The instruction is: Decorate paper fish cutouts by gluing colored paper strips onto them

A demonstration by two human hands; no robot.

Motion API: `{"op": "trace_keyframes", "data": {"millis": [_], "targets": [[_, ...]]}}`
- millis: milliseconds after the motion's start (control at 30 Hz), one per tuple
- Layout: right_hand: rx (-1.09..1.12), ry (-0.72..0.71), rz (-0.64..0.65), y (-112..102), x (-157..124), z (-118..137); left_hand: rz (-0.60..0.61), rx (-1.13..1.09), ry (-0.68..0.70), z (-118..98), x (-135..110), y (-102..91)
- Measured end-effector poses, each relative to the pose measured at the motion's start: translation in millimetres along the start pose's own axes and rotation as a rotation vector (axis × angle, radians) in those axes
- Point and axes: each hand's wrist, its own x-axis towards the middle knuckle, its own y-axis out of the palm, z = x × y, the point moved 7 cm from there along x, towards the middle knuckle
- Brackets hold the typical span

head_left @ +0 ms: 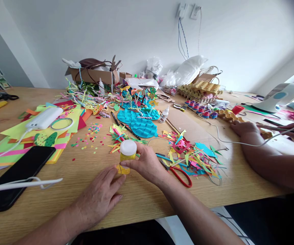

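Observation:
My right hand [144,163] is closed around a small yellow glue bottle [126,153] with a white cap, standing upright on the wooden table [141,197]. My left hand [101,194] lies beside it with fingers stretched out; its fingertips press a small yellow paper piece [122,169] at the bottle's foot. Red-handled scissors [180,175] lie just right of my right hand among coloured paper scraps [192,156].
A black phone [16,177] with white cable lies at left, near a white power bank [44,118] on coloured paper sheets. Turquoise paper shapes [141,124], a cardboard box [93,75] and egg trays [200,88] sit farther back. Another person's hands [249,131] rest at right.

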Motion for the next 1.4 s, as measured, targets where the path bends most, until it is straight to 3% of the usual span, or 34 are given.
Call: {"op": "trace_keyframes", "data": {"millis": [667, 1033, 1400], "targets": [[-0.036, 0.032, -0.004, -7, -3, -4, 0.047, 0.012, -0.107, -6, 7, 4.5], [-0.020, 0.020, -0.010, -3, 8, -12, -0.038, 0.043, -0.068, -7, 4, 6.2], [-0.076, 0.016, 0.006, 0, 19, -6, -0.007, 0.020, -0.107, -6, 5, 7.1]]}}
